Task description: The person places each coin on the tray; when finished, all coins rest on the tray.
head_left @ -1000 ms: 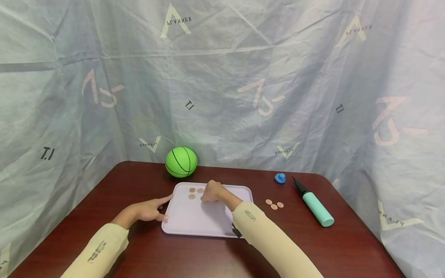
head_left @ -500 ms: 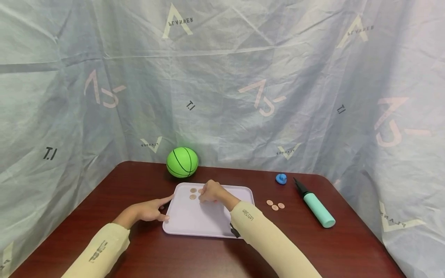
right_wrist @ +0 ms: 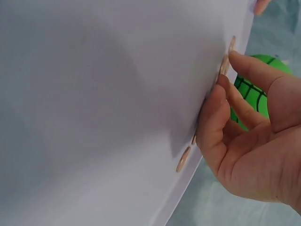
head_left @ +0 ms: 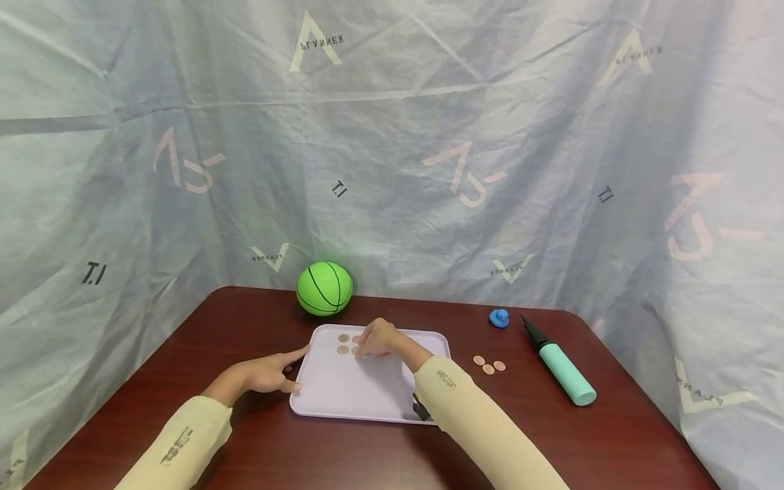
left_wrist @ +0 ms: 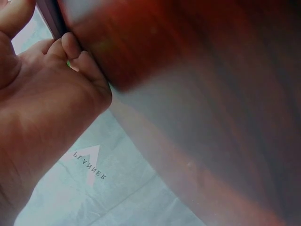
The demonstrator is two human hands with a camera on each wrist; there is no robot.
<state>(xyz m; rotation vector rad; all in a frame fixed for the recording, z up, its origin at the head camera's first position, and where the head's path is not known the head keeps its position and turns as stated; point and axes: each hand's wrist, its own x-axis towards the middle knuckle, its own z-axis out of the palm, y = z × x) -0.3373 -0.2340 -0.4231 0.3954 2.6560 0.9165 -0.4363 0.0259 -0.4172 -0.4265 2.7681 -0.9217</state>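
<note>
A pale lilac tray point(head_left: 352, 401) lies on the table, with several copper coins point(head_left: 343, 350) grouped near its far left corner. My right hand point(head_left: 380, 338) reaches over the tray. In the right wrist view its thumb and index fingertip pinch the edges of one coin point(right_wrist: 224, 64) that lies flat. Another coin point(right_wrist: 183, 160) shows past the curled fingers. At the tray's left edge, my left hand point(head_left: 266, 374) holds the rim, thumb tip on top. The left wrist view shows its other fingers bent beside the edge; the tips are partly hidden.
A green ball point(head_left: 324, 289) stands behind the tray. Right of the tray, three loose coins point(head_left: 488, 369) lie on the dark red table point(head_left: 343, 456). Farther right are a blue rubber duck point(head_left: 499, 318) and a teal hand pump point(head_left: 566, 373) with a black nozzle. A grey curtain point(head_left: 392, 170) surrounds the back.
My right hand has shifted slightly left over the tray, and the coin at its fingertips now shows beside the other coins. The left hand keeps its place on the rim.
</note>
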